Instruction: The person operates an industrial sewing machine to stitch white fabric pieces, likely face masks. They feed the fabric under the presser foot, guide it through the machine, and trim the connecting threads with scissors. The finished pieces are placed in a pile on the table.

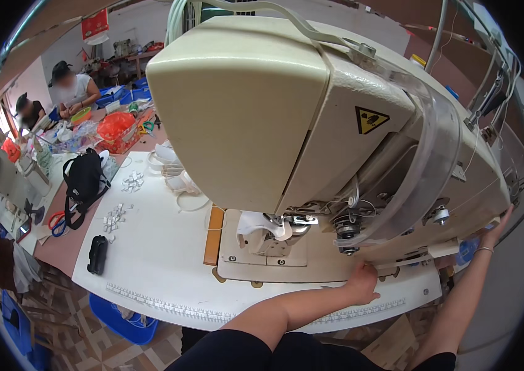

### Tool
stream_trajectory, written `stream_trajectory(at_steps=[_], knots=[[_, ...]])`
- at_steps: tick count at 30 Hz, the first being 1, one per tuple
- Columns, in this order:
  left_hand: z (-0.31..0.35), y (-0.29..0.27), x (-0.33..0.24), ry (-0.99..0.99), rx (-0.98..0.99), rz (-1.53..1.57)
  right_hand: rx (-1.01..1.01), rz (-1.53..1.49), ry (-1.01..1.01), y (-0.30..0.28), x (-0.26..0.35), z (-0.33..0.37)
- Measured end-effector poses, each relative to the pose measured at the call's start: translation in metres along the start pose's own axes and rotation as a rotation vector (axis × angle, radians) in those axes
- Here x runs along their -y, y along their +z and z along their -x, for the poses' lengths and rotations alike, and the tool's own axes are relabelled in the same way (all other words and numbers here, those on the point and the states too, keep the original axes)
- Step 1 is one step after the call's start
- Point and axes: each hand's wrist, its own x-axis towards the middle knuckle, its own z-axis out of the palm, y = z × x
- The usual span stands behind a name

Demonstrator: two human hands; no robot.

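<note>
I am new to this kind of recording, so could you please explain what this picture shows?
There is no robot here: these are a person's bare hands, seen by a wide fisheye camera worn on the head, so straight edges bend. The big cream sewing machine stands on a white table. The left hand is closed at the end of a white strip, apparently holding it. The right hand is at the machine's right side; I cannot tell what it holds, if anything. Left of the machine, small white pieces and a rounded black object lie on the table, and a measuring scale runs along the near edge.
</note>
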Motion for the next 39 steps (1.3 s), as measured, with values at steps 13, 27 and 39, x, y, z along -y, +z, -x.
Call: stream_trajectory(at_steps=[13,27,39], knots=[[0.008,-0.013,0.001,-0.044,0.015,0.086,0.258,0.050,0.116,-0.023,-0.001,-0.055],[0.165,-0.210,0.097,0.041,-0.939,-0.432,0.110,-0.094,0.099,-0.081,-0.081,0.008],[0.156,-0.216,0.102,0.308,-0.971,-0.258,0.201,0.273,-0.018,-0.067,-0.009,-0.067]])
